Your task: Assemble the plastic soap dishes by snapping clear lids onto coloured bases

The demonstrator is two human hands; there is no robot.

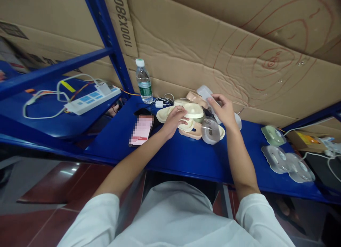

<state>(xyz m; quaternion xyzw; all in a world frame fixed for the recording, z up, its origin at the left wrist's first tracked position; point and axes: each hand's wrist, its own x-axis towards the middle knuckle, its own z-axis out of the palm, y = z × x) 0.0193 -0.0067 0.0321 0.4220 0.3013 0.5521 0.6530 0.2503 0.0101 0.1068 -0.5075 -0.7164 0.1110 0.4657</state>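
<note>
My left hand [174, 121] is closed on a cream plastic shell [194, 111], thumb and fingers at its left end. A translucent white plastic piece [204, 92] sits in the grip of my right hand [223, 106]. Between and below the hands lies a loose pile of moulded parts. Among them are a peach shell [192, 132], another peach piece [196, 98] at the back and a clear smoky cover [211, 130] at the front. One more cream part [162, 115] pokes out left of my left hand.
A phone [142, 130] lies on the blue table [170, 156], with a water bottle [144, 81] and a charger [159, 104] behind it. At right are a green case [273, 135] and clear cases [275, 159]. A power strip [92, 100] rests on the left table. Cardboard [186, 44] walls the back.
</note>
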